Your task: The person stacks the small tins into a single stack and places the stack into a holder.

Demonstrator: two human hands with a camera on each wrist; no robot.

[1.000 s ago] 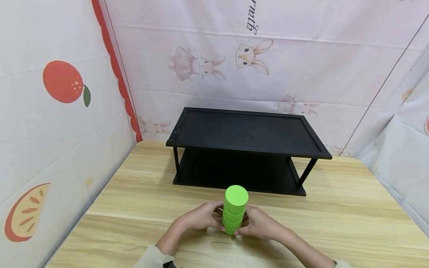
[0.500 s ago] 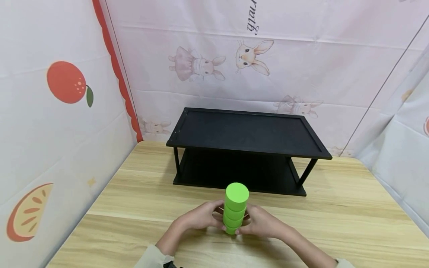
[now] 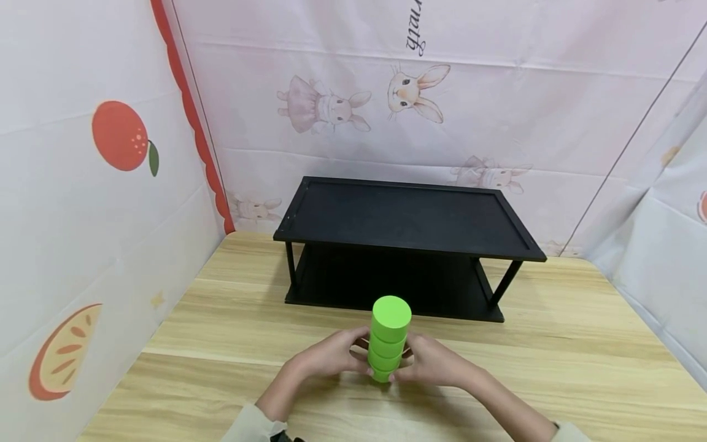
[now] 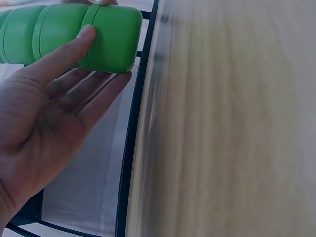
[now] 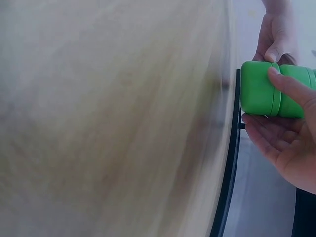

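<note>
On the pale cloth backdrop (image 3: 530, 110), dark slanted lettering (image 3: 415, 27) runs sideways; it seems to read "rmth", its start cut off by the upper edge of the head view. The cloth is creased, thin-looking and printed with soft rabbits (image 3: 411, 92), while the left cloth panel (image 3: 50, 233) carries a red round fruit (image 3: 119, 136), an orange slice (image 3: 65, 353) and a red scalloped border (image 3: 190, 110). Between both hands stands a bright green cylinder (image 3: 388, 341), smooth and matt, flat on top, ringed by narrow grooves that divide it into rounded sections. It is upright in front of the rack; whether its base touches the table cannot be told. The left hand (image 3: 336, 354) pinches it low down, thumb on the near side and fingers behind, parted by the cylinder's thickness; the right hand (image 3: 433, 362) grips the opposite side likewise. The black rack (image 3: 409, 215) has two flat rectangular shelves, the upper with a raised rim, joined by slim posts. Beneath lies a table (image 3: 585, 350) with yellowish, streaked wood grain, and pale sleeves (image 3: 251, 425) cover the forearms
</note>
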